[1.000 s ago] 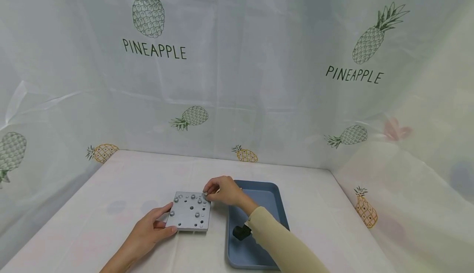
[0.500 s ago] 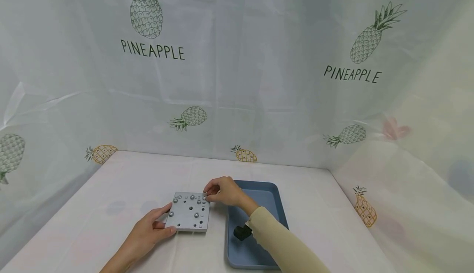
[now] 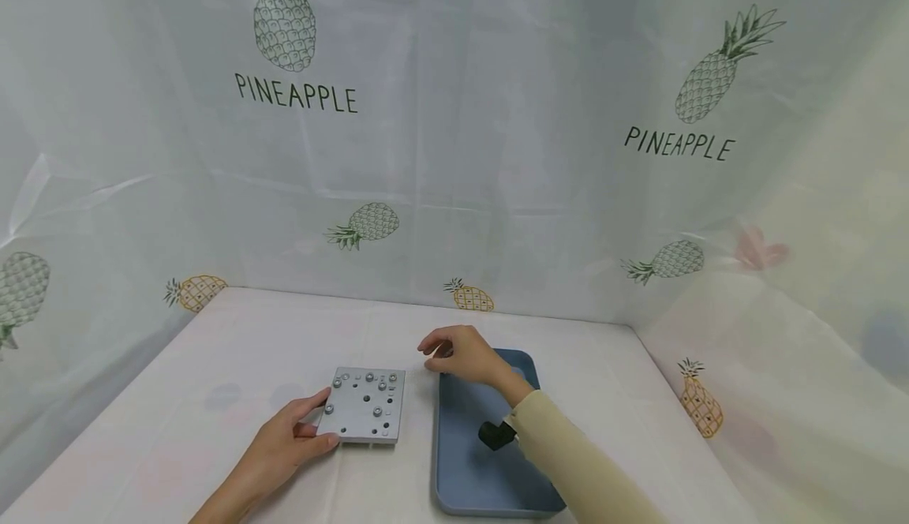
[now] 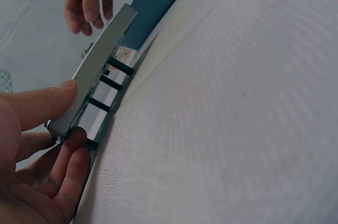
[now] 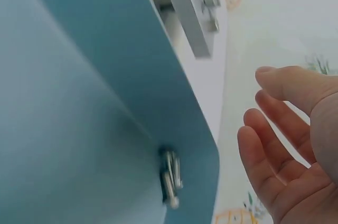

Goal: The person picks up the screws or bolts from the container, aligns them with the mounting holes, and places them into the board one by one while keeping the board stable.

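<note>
My left hand [image 3: 284,439] grips the left edge of a square silver metal plate [image 3: 353,413], thumb on the near corner and fingers along the side. Several socket-head screws [image 3: 377,412] stand in holes of the plate, and other holes are unfilled. Dark screw shanks [image 4: 111,82] stick out below it in the left wrist view. My right hand [image 3: 465,355] hovers over the far left corner of a blue tray [image 3: 461,477], fingers loosely bent with nothing between them. In the right wrist view, a few loose screws [image 5: 170,179] lie in the tray's corner.
The tray stands just right of the plate on a white cloth-covered table [image 3: 625,421]. A pineapple-print curtain [image 3: 497,153] hangs behind and at both sides. A black device [image 3: 495,435] sits at the right cuff, above the tray.
My right hand has let go of a screw at the plate's far right corner and moved right, over the tray. That screw now sits in the plate. My left hand stays put.
</note>
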Demonstrator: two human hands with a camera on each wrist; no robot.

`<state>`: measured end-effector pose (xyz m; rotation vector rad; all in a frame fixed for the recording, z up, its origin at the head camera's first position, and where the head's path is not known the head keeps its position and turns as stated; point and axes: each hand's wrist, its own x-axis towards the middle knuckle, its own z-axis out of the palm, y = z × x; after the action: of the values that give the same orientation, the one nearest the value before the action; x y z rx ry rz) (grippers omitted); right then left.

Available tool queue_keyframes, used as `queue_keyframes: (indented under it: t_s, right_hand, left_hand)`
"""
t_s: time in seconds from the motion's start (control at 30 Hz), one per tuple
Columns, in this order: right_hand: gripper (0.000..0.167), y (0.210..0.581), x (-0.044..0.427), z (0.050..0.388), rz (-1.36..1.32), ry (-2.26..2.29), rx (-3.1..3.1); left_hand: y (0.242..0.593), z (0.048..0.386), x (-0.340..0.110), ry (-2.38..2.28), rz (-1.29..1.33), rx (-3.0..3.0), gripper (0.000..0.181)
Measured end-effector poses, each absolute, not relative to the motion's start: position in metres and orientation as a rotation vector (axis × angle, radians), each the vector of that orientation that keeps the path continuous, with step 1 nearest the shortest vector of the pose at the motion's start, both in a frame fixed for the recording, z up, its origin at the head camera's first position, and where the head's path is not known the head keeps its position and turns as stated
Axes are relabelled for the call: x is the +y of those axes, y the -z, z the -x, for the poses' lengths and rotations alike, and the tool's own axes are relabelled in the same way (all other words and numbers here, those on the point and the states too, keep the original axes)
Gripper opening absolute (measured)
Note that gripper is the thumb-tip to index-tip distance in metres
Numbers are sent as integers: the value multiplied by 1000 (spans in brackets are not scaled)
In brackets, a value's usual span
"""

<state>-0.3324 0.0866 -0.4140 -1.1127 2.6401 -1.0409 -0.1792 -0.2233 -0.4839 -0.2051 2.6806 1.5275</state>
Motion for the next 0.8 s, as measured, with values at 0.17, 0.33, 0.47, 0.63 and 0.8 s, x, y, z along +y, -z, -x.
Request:
queue_keyframes:
  t_s: [0.17, 0.33, 0.47, 0.63, 0.8]
  right_hand:
    - [24, 411, 111, 337, 1104, 1036, 2682]
    - [27, 416, 128, 344, 1083, 995, 2717]
    - [29, 422, 137, 348, 1065, 934, 2745]
    - [32, 432, 144, 350, 1063, 861, 2768]
    - [34, 441, 147, 352, 1075, 801, 2779]
  left_hand:
    - [485, 179, -224, -1514, 203, 2690, 92]
    - [485, 179, -225, -1516, 195, 2692, 92]
    - [485, 179, -225, -1530, 177, 2698, 91]
    - [485, 179, -225, -1528, 149, 2719, 89]
    - [486, 178, -225, -1546, 140, 2716, 89]
